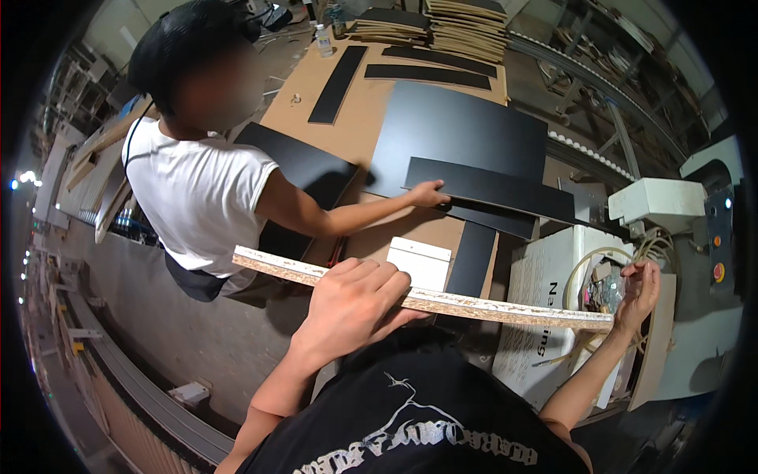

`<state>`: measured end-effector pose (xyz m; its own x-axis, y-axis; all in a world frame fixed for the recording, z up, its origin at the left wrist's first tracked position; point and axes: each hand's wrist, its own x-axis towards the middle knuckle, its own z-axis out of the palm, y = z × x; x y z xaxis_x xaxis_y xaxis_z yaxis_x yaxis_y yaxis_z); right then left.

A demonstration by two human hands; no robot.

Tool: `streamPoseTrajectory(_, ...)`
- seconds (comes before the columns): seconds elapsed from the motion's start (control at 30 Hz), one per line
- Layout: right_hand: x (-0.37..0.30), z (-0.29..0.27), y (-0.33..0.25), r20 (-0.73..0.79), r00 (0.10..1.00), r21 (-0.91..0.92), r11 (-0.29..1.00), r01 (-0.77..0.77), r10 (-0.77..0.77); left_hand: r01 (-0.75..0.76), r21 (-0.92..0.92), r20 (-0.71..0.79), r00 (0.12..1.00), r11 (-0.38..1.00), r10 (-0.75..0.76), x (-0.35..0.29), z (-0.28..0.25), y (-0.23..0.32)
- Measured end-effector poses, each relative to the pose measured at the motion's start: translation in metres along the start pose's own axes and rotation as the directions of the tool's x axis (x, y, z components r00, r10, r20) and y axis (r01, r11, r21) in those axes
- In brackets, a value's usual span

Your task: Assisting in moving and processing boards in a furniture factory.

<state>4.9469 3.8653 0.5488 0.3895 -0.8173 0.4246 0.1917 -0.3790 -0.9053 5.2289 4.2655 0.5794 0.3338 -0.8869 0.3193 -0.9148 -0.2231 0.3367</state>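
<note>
My left hand [351, 304] is closed around a long particleboard strip [489, 306] with a white edge, held crosswise before my body. The strip's right end reaches the heel of my right hand [639, 296]. My right fingers are raised and bent together above that end; what they pinch, if anything, is too small to make out. Beyond the strip, a small white panel [421, 263] lies on the workbench. Across the bench, a co-worker's hand [429, 194] grips the left end of a dark board [493, 188].
A person in a white shirt [201, 186] stands at the left of the workbench [347, 142]. Dark panels [466, 130] cover part of it, with stacked boards [466, 31] at the back. To the right are a white carton [545, 272], coiled hose [659, 245] and a machine with buttons [718, 241].
</note>
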Motion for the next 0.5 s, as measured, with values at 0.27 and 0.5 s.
streamPoseTrajectory(0.27, 0.038, 0.111, -0.083, 0.691, 0.709, -0.393, 0.897, 0.201, 0.144, -0.013, -0.003, -0.02, 1.0, 1.0, 0.013, -0.01, -0.007, 0.002)
streamPoseTrajectory(0.5, 0.052, 0.239, -0.112, 0.964, 0.114, -0.259, 0.743, 0.617, 0.242, -0.042, -0.036, -0.106, 0.994, 0.998, 0.038, -0.023, -0.005, -0.005)
